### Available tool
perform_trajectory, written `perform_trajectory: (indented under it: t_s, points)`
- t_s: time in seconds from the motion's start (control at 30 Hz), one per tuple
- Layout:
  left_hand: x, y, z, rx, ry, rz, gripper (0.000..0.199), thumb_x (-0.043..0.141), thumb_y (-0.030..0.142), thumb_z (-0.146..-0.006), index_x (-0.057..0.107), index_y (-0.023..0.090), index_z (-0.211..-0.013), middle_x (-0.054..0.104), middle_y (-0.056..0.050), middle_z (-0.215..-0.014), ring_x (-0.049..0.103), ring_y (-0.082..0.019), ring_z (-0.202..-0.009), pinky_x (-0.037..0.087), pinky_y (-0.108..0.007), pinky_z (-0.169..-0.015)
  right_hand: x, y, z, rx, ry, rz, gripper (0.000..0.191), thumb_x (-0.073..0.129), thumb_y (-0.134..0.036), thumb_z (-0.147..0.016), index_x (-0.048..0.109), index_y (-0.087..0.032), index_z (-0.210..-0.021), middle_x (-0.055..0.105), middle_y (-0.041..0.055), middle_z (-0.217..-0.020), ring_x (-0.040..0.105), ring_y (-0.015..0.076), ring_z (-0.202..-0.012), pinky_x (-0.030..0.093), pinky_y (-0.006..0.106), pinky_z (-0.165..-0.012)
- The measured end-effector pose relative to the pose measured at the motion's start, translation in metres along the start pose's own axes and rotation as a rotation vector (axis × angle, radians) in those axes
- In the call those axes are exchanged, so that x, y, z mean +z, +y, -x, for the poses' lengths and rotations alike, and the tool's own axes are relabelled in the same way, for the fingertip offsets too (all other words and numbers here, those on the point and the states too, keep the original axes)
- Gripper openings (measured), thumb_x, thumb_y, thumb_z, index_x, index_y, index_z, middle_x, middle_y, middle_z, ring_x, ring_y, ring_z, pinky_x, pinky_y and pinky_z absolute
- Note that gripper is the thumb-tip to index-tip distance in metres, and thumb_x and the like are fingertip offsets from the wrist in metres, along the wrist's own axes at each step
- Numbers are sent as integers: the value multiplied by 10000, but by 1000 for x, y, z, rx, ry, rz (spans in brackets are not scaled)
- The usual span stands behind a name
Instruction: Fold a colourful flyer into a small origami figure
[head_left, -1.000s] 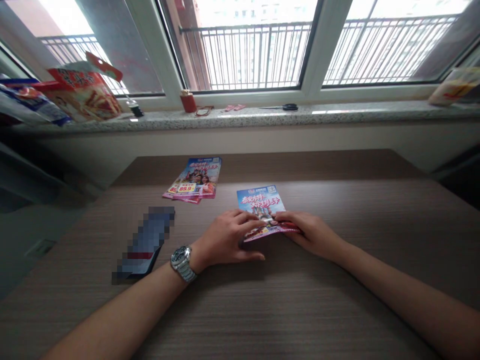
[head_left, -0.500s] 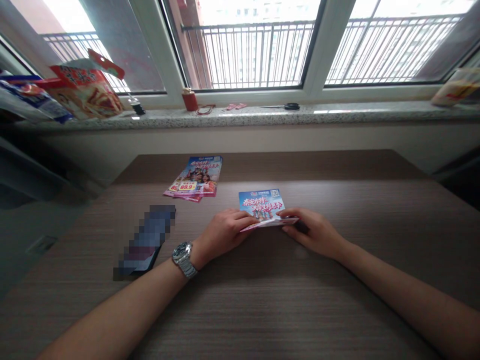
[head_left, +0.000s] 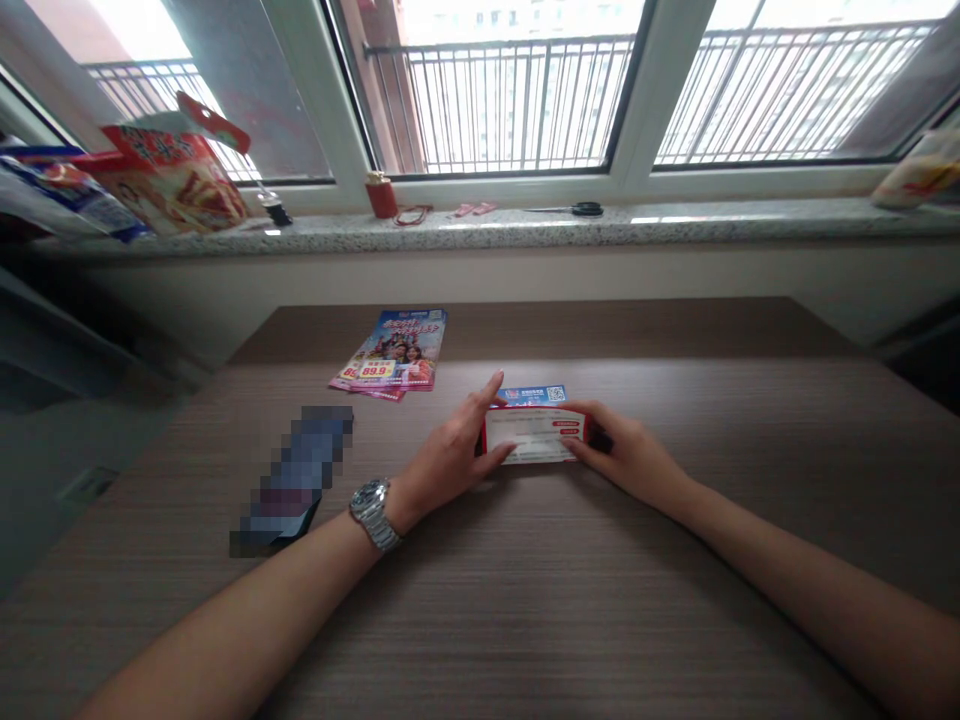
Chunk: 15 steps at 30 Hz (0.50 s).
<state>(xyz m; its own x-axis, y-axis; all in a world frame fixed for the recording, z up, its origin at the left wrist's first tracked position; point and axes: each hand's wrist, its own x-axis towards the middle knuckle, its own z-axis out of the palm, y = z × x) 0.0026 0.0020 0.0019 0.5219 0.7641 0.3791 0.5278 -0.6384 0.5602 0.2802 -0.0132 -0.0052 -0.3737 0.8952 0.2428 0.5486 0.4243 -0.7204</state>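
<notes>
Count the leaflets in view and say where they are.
3 at least: one bent leaflet between left hand and right hand, two or more overlapping in the pile farther back left. The pile may hide more.

White red-edged leaflet back (head_left: 532, 428), brown wood-grain table (head_left: 480, 600), speckled grey sill (head_left: 480, 232)

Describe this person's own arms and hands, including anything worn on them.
The left hand and right hand are both without gloves. On the left wrist is a watch with a round, dark dial and a silver-coloured metal link band. No watch or band shows on the right wrist. No sleeves are in view on either forearm.
</notes>
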Motion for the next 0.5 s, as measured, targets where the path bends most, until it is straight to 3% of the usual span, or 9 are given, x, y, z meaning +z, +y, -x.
perform_trajectory:
  t_s: [0.07, 0.23, 0.4, 0.5]
  points:
    - [0, 0, -2, 13, 4, -44, 894, 697, 281, -915, 142, 267, -1616, 483, -135, -1451, 511, -277, -1320, 463, -442, -1116, 1, 0, -1, 3, -19, -9, 396, 615, -299, -936, 530, -255, -1320, 737, 45, -1052, 706, 206, -871, 578, 338, -788]
    - [0, -2, -3, 42, -89, -165, 514, 609, 308, -973, 468, 286, -1467, 459, -107, -1509, 460, -287, -1386, 398, -496, -1175, 1, 2, -1, -26, -16, 23, 433, 631, -283, -925, 534, -242, -1345, 715, 73, -1105, 693, 222, -895, 580, 363, -797]
    - [1, -6, 0, 66, -160, -221, 435, 566, 335, -998, 528, 261, -1426, 498, -106, -1506, 442, -288, -1413, 360, -526, -1193, 1, 6, -2, -116, 4, 69, 464, 639, -262, -925, 531, -243, -1376, 651, 105, -1221, 651, 252, -1055, 557, 399, -897]
    - [1, -7, -1, 70, -172, -246, 421, 555, 341, -1003, 550, 240, -1412, 497, -114, -1506, 440, -287, -1411, 349, -519, -1199, 1, 6, -3, -148, 15, 67, 390, 628, -258, -938, 577, -246, -1325, 617, 116, -1285, 610, 265, -1166, 527, 421, -974]
